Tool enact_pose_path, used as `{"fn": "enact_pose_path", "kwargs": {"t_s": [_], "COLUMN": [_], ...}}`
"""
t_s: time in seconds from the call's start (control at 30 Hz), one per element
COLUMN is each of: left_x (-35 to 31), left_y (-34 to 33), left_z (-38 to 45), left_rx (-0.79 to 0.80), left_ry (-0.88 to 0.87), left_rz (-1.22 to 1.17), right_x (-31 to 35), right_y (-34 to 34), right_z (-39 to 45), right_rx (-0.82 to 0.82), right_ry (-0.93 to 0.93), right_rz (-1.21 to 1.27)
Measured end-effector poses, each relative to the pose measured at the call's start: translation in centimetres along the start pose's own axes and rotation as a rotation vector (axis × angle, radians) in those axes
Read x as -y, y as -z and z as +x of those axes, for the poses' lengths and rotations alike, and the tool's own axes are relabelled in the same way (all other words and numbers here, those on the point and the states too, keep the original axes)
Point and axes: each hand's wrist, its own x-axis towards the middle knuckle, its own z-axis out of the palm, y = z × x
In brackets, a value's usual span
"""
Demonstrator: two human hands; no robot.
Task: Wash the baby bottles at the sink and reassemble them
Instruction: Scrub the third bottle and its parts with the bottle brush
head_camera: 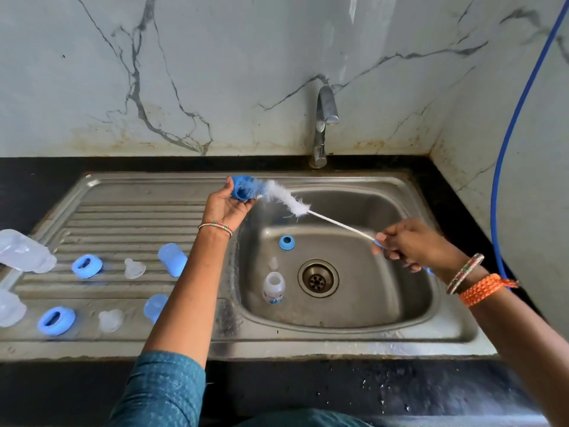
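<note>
right hand (409, 245) pinches brush (289, 200) handle | brush slants up-left (bristles in cap (241, 188)) | left hand (226, 204) grips cap

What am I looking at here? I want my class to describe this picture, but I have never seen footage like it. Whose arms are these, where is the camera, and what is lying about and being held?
There is no machine: the camera sits on a person's head and looks down at their own two arms over a steel sink. The left hand holds a blue bottle cap. The right hand grips the handle of a white bottle brush, whose bristles reach into that cap. In the basin lie a small bottle, a clear teat and a blue ring. On the ribbed draining board to the left lie two more blue rings, two teats, two pale blue caps and clear bottles at the edge. The tap shows no water running.
</note>
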Motion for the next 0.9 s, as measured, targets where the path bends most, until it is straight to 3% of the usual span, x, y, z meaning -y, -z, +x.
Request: {"fn": "enact_pose_path", "kwargs": {"t_s": [0.07, 0.17, 0.23, 0.33, 0.37, 0.43, 0.53, 0.6, 0.67, 0.77, 0.8, 0.9], "left_x": [-0.1, -0.8, -1.1, -0.8, -0.6, -0.2, 0.2, 0.4, 0.5, 0.9, 1.1, 1.7], "left_y": [-0.1, -0.1, -0.1, -0.4, -0.6, -0.7, -0.8, -0.7, -0.6, -0.4, -0.3, -0.4], "left_z": [-0.4, -0.3, -0.3, -0.3, -0.4, -0.3, -0.4, -0.3, -0.2, 0.0, 0.0, 0.1], "left_rx": [-0.003, -0.058, -0.114, -0.161, -0.161, -0.133, -0.054, -0.039, -0.060, -0.115, -0.126, -0.153], "left_ry": [0.017, 0.073, 0.121, 0.106, 0.085, 0.036, -0.018, -0.026, -0.019, 0.012, 0.023, 0.052], "left_rz": [0.005, 0.129, 0.179, 0.264, 0.250, 0.141, 0.036, 0.064, 0.156, 0.269, 0.286, 0.281], "right_x": [-0.5, -0.9, -0.4, -0.3, -0.2, 0.4, 0.4, -0.3, -0.9, -0.5, -0.3, -0.6], "right_y": [-0.2, -0.6, -1.0, -1.7, -1.8, -1.5, -1.4, -1.6, -2.1, -2.4, -2.4, -2.1], "right_z": [0.2, -0.8, -1.6, -2.2, -2.2, -1.9, -1.6, -1.3, -1.4, -2.2, -2.3, -1.9], "right_rx": [0.029, -0.327, -0.606, -0.763, -0.764, -0.571, 0.043, 0.109, -0.101, -0.647, -0.746, -0.844], "right_ry": [0.019, 0.228, 0.386, 0.734, 0.747, 0.495, -0.016, -0.055, 0.115, 0.370, 0.473, 0.726], "right_rz": [-0.068, -0.530, -0.663, -0.703, -0.711, -0.554, -0.061, -0.006, -0.278, -0.568, -0.563, -0.577]}}
